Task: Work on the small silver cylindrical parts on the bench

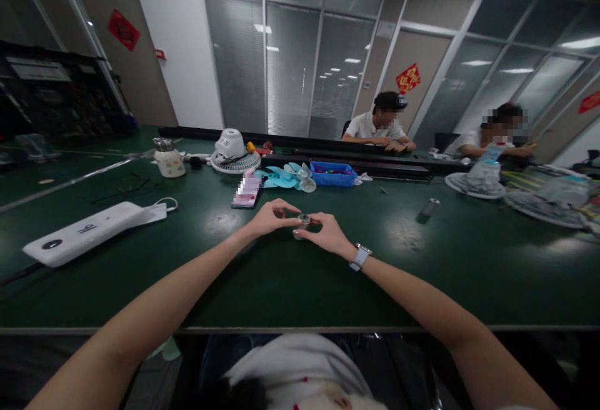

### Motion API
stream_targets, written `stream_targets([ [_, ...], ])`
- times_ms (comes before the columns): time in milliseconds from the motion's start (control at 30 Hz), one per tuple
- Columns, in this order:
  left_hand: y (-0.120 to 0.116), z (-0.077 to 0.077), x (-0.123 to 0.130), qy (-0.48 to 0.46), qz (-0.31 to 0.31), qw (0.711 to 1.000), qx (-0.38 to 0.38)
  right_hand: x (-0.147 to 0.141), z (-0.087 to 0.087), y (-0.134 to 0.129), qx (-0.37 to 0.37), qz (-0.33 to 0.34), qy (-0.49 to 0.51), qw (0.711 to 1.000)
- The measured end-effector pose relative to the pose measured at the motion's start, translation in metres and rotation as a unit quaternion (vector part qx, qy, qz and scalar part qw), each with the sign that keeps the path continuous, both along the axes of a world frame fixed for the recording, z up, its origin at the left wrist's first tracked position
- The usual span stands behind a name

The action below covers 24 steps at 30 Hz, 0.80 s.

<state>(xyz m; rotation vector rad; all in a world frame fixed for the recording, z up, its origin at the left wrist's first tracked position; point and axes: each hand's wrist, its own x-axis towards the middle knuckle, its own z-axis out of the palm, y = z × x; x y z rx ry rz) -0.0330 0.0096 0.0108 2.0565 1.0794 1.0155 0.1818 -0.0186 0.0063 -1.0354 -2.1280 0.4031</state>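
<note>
Both of my hands meet over the green table (262,291), around a small round metallic part (304,218). My left hand (275,217) pinches it from the left with thumb and index finger. From the right, my right hand (328,232) holds it between thumb and fingers; a watch is on that wrist. The fingers cover much of the part, so its full shape is hidden. Light blue fan blades (285,177) and a phone (247,189) lie just beyond my hands. Off to the right stands a small metal cylinder (429,209).
A white power bank-like device (94,229) lies left, near a jar (169,160). Farther back are a white fan part (230,147) and a blue basket (333,174). Fan assemblies (482,179) stand right. Two people sit across the table.
</note>
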Motion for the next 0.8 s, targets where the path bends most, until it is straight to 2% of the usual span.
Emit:
stream_targets([
  [67,-0.003,0.001,0.003,-0.002,-0.056,0.998,-0.026,-0.006,-0.002,-0.010,0.003,0.020,-0.020,1.000],
  [167,-0.003,0.000,0.003,-0.023,-0.099,0.994,-0.047,-0.007,-0.005,-0.014,0.000,0.026,-0.032,0.999],
  [300,-0.003,0.000,0.002,-0.055,-0.123,0.988,-0.071,-0.006,-0.008,-0.014,0.006,0.015,-0.041,0.999],
  [400,-0.003,0.006,0.002,-0.082,-0.117,0.987,-0.069,-0.007,-0.009,-0.014,-0.002,0.005,-0.046,0.999],
  [467,-0.002,0.011,0.000,-0.106,-0.082,0.989,-0.063,-0.007,-0.009,-0.016,-0.009,0.002,-0.046,0.999],
  [533,0.003,0.013,-0.006,-0.107,-0.009,0.993,-0.042,-0.007,-0.009,-0.016,-0.014,0.001,-0.045,0.999],
  [600,0.010,0.008,-0.014,-0.052,0.096,0.994,0.009,-0.007,-0.008,-0.017,-0.020,0.003,-0.046,0.999],
  [667,0.018,-0.002,-0.021,0.051,0.198,0.977,0.055,-0.006,-0.009,-0.016,-0.027,0.005,-0.045,0.999],
  [733,0.025,-0.014,-0.027,0.131,0.246,0.959,0.047,-0.006,-0.011,-0.014,-0.035,0.004,-0.042,0.999],
  [800,0.031,-0.024,-0.029,0.167,0.257,0.951,0.029,-0.006,-0.011,-0.014,-0.043,0.004,-0.034,0.998],
])
